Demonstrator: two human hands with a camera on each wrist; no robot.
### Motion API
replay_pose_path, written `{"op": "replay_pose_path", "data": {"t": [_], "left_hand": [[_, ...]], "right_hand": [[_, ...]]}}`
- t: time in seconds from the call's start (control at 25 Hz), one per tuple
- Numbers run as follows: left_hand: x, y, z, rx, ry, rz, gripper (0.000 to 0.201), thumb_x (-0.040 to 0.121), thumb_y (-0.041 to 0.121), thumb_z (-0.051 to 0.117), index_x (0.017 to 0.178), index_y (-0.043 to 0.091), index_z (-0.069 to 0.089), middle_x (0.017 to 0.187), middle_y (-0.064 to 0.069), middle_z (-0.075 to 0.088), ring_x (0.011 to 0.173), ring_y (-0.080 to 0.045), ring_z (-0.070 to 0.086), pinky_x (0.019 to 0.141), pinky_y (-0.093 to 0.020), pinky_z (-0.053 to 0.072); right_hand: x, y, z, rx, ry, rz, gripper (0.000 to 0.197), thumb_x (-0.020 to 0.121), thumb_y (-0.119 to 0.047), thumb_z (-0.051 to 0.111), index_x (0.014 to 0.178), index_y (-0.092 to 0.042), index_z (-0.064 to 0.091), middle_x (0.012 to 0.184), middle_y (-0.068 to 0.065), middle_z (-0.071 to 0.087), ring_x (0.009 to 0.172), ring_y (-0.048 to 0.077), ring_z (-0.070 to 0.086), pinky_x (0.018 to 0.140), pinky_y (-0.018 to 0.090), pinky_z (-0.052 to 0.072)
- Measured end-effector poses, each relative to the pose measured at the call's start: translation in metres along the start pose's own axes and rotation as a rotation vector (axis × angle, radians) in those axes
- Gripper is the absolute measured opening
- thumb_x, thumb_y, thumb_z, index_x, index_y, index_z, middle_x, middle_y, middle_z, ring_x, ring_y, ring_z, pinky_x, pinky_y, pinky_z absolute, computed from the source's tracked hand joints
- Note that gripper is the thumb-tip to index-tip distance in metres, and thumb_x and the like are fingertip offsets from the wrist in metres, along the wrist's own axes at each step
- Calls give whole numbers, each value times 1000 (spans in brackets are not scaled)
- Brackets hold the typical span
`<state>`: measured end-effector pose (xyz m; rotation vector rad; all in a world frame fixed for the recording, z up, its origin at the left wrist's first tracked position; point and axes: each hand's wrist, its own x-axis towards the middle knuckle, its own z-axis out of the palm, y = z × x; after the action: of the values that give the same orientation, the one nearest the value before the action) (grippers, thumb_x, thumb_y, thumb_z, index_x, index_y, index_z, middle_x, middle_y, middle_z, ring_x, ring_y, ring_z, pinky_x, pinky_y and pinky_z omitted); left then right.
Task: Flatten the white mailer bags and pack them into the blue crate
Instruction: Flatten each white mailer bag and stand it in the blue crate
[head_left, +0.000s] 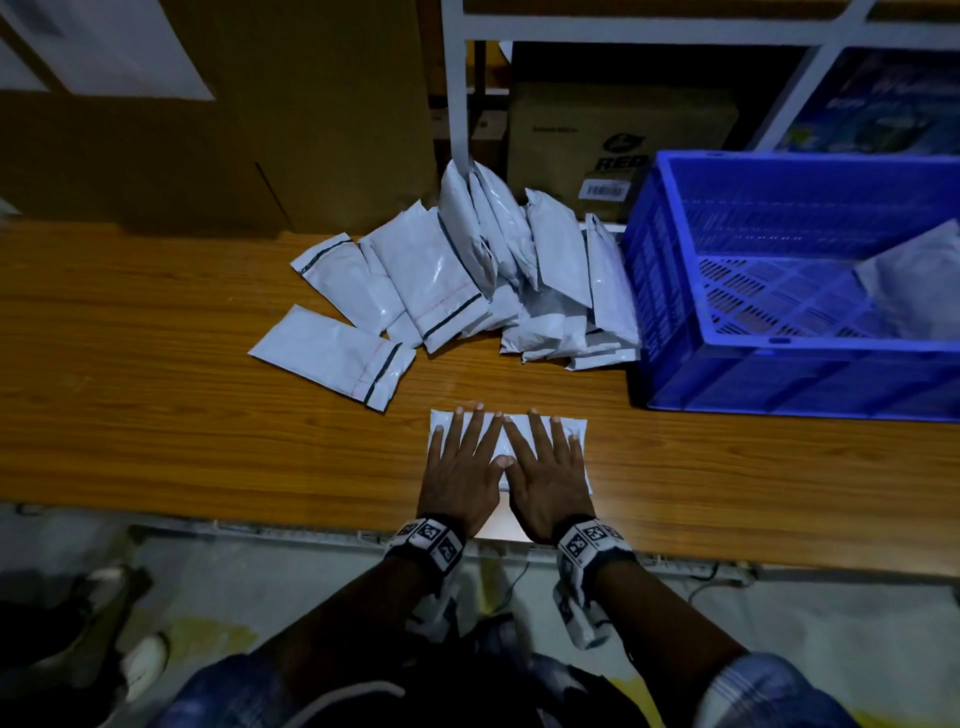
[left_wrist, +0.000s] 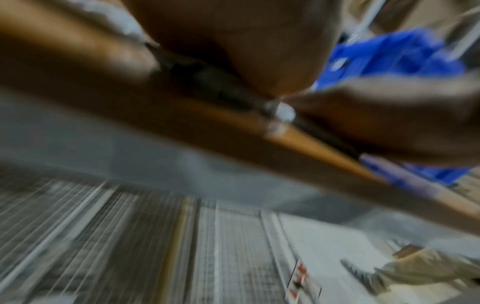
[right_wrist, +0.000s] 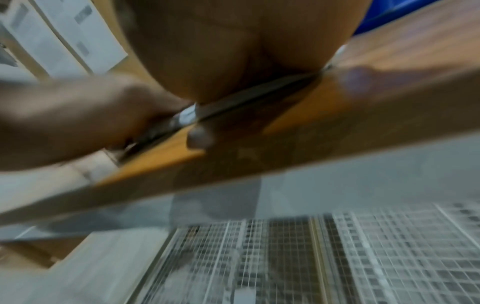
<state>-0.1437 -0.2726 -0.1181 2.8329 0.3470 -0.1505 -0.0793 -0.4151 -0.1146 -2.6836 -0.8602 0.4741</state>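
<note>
One white mailer bag (head_left: 574, 427) lies flat near the front edge of the wooden table (head_left: 156, 415). My left hand (head_left: 462, 457) and right hand (head_left: 545, 462) press down on it side by side, fingers straight and spread. A pile of white mailer bags (head_left: 467, 275) lies further back, some leaning on a white post. The blue crate (head_left: 779, 291) stands at the right with one white bag (head_left: 914, 280) inside. Both wrist views are blurred; the left hand (left_wrist: 233, 41) and the right hand (right_wrist: 233, 45) fill their upper parts above the table edge.
A large cardboard box (head_left: 208, 130) stands at the back left. A white shelf frame (head_left: 460, 78) with a smaller carton (head_left: 618, 140) stands behind the pile. The table's left half is bare wood. Below the front edge are the floor and shoes (head_left: 140, 665).
</note>
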Motion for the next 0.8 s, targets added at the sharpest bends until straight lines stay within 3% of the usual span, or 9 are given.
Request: {"op": "replay_pose_path", "data": {"t": [0.16,0.32,0.52,0.68,0.8], "left_hand": [[3,-1,1,-53,-19,-10,68,98,55,-12,159,32,5,168,4,-6,154,-19,-11,125,-47,3],[-2,5,1,-54,-19,-54,62,100,48,1,159,31,4,168,3,-6,154,-19,-11,125,-46,3],[-6,2,5,-38,-40,-32,59,107,36,22,160,29,-3,166,3,-16,151,-20,-21,124,-47,-3],[-3,-6,7,-66,-31,-5,58,104,38,15,160,28,0,166,5,-15,151,-18,-21,124,-50,3],[-5,-1,4,-24,33,-33,59,105,46,14,160,26,10,168,0,-3,154,-23,-9,124,-51,4]], "right_hand": [[1,-2,-13,44,-45,-5,54,104,-45,14,155,-40,-5,162,-5,-20,149,24,-22,120,46,-13],[-3,-11,-7,-8,94,-8,56,104,-42,20,156,-38,-1,162,-2,-20,148,25,-25,120,50,-10],[-7,-8,11,49,95,0,53,103,-46,11,155,-41,0,164,-5,-14,149,20,-20,121,49,-5],[-3,-8,11,-4,82,18,54,104,-44,13,155,-41,-1,164,-5,-12,150,20,-19,122,49,-3],[0,-12,11,-43,83,60,57,103,-41,22,156,-40,2,165,-1,-8,151,25,-13,121,49,-2]]}}
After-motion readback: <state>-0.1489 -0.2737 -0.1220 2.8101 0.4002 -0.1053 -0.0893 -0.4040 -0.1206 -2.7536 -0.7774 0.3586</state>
